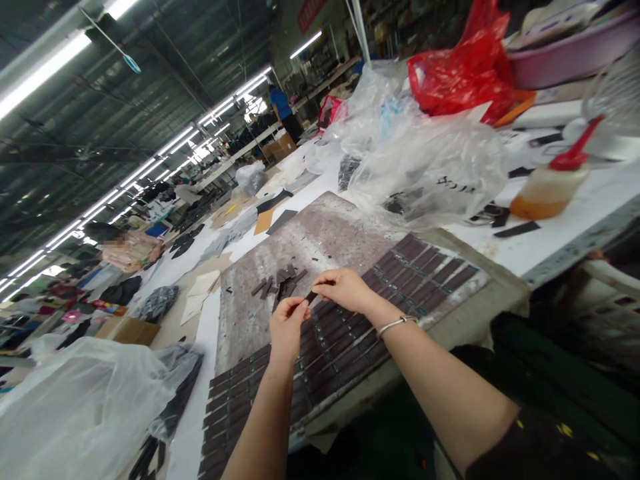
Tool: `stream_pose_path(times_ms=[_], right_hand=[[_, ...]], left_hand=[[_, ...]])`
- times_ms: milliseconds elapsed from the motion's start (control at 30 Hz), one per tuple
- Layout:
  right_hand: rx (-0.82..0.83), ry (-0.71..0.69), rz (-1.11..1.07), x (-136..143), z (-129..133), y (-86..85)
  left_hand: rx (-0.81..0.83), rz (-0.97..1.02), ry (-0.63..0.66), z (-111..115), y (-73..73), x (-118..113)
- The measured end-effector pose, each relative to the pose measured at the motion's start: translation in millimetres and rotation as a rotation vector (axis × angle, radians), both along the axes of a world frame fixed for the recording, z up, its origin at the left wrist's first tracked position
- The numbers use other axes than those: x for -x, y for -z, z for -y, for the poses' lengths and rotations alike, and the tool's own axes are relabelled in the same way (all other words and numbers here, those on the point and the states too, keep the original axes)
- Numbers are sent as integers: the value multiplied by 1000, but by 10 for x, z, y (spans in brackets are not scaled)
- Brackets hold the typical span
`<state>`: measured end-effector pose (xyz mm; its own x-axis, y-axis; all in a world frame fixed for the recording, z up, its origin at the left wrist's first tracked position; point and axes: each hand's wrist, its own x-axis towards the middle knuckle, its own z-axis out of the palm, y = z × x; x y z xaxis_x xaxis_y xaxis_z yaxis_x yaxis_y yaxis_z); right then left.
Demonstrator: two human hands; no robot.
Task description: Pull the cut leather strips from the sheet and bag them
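Between my two hands is a small dark brown strip [311, 297], its ends pinched in the fingertips. My left hand [287, 327] grips the near end, thumb against fingers. My right hand [343, 290], with a bangle on the wrist, pinches the other end. Both hands are just above a worn board [310, 233] on the table. Rows of flat dark strips [345, 340] lie side by side along the board's near half, partly hidden by my forearms. Beyond my hands sits a loose pile of similar strips [286, 279].
Clear plastic bags [430, 167] and a red bag [465, 67] lie beyond the board. A bottle of amber liquid [550, 187] with a red nozzle stands at right. A large plastic bag [90, 407] fills the lower left. People [283, 107] are farther off.
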<state>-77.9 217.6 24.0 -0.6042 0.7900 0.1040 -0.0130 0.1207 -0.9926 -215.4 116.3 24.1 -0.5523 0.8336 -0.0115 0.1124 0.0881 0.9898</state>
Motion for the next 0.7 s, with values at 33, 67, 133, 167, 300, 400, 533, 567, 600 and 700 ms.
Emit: stream_pose_path(times_ms=[33,67,133,167,300,400,533,567,600,700], right_hand=[[16,-2,-30,-27,-20,-9],[20,-12,-63,-53,-39,-15],[8,-42,-122,-95,-72,-11],[1,-58,-142,-110,-83,-2],[-4,-128,-147,-129,-101,43],[23,-122,-133,-122,-102,58],[214,-163,-221,-122,-105,47],[255,-183,-242,-124,-105,43],[280,-192,-249,-125,-104,40],[289,-131,-199,-114,-104,46]], left_hand=[[-20,47,-9,-22,-10,-28],[-27,122,-6,-42,-27,-53],[-1,301,23,-69,-69,-89],[25,371,40,-79,-86,-100],[44,436,50,-101,-96,-105],[-9,432,-18,-111,-69,-92],[-80,395,-62,-116,-62,-98],[-94,377,-63,-117,-65,-107],[-104,358,-68,-117,-68,-119],[-121,292,-90,-121,-63,-160]])
